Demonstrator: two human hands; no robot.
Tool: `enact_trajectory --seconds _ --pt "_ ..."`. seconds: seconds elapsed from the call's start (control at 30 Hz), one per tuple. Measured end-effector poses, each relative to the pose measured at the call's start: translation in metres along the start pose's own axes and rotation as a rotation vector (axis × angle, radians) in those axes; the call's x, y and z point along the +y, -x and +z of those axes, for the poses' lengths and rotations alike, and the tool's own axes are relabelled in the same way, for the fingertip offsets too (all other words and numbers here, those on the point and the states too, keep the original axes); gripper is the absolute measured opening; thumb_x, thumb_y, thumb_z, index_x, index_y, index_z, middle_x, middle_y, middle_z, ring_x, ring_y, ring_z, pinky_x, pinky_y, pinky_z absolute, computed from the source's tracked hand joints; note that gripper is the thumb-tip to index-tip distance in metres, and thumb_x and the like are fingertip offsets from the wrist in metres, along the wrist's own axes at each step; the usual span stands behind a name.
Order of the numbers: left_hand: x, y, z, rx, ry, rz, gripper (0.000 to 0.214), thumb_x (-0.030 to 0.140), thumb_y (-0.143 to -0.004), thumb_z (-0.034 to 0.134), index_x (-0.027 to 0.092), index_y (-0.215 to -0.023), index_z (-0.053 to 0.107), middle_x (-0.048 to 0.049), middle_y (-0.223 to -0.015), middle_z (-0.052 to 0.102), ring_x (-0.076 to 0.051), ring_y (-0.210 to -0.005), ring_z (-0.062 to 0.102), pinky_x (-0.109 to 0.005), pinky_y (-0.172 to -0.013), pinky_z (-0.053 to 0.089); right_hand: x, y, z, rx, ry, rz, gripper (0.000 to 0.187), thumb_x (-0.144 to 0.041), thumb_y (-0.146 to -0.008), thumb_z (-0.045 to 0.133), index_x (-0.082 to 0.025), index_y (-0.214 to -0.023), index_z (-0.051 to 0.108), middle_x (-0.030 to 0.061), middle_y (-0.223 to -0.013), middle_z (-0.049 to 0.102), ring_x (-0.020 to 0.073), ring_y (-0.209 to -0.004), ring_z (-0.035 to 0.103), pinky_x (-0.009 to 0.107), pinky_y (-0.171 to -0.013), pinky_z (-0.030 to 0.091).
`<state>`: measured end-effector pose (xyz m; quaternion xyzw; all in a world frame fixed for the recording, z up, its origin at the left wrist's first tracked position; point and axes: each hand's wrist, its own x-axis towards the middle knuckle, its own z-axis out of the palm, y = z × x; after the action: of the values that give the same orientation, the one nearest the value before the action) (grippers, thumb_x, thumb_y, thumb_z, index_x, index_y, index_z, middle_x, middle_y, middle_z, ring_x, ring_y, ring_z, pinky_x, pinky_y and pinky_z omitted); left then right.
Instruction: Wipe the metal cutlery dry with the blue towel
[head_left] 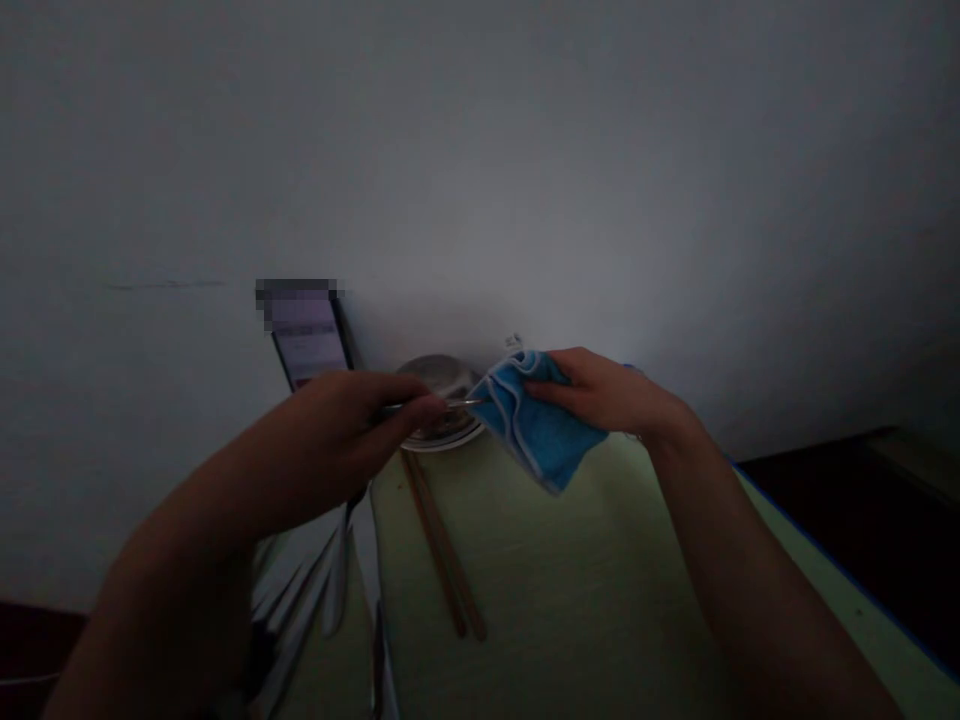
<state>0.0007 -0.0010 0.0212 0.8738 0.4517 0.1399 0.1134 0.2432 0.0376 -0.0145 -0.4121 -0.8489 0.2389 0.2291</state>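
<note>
My left hand [360, 415] is closed around the handle of a thin metal utensil [461, 402], whose far end reaches into a blue cloth [536, 425]. My right hand [600, 390] grips that folded cloth and holds it in the air above the pale green table [570, 580]. The utensil's tip is hidden inside the cloth. Both hands hover just in front of a stack of white dishes [442, 432].
A pair of brown chopsticks [442, 545] lies on the table below the hands. Several metal utensils [315, 590] sit at the lower left. A phone [311, 340] leans against the white wall. The table's blue edge [825, 560] runs along the right.
</note>
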Motion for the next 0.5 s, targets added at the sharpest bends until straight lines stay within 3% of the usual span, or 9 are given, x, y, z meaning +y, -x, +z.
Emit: enact_trajectory --seconds 0.2,0.4,0.5 --pt "-0.001 0.002 -0.003 -0.007 0.088 0.006 0.034 0.038 -0.086 0.04 0.017 -0.081 0.067 0.0018 -0.062 0.065 -0.01 -0.053 0.056 -0.018 -0.051 0.038 0.0 0.006 -0.006 -0.057 -0.128 -0.006 0.023 -0.03 -0.085 0.048 -0.013 -0.095 0.061 0.0036 -0.086 0.065 0.0132 -0.072 0.058 0.026 -0.069 0.045" --pt "-0.013 0.006 -0.001 -0.09 0.139 0.044 0.031 0.039 -0.086 0.042 0.02 -0.084 0.067 0.0034 -0.065 0.065 -0.012 -0.057 0.057 -0.019 -0.051 0.041 0.005 0.014 -0.01 -0.292 -0.22 0.018 0.029 -0.03 -0.082 0.054 -0.014 -0.105 0.06 0.0024 -0.093 0.066 0.0135 -0.077 0.061 0.025 -0.07 0.048" --pt "-0.013 0.007 -0.001 -0.125 0.144 0.068 0.028 0.036 -0.087 0.042 0.022 -0.084 0.066 0.0037 -0.065 0.065 -0.012 -0.055 0.057 -0.018 -0.051 0.042 0.006 0.016 -0.013 -0.339 -0.179 0.018 0.039 -0.032 -0.076 0.062 -0.018 -0.112 0.058 0.0009 -0.096 0.067 0.0143 -0.081 0.062 0.024 -0.071 0.048"
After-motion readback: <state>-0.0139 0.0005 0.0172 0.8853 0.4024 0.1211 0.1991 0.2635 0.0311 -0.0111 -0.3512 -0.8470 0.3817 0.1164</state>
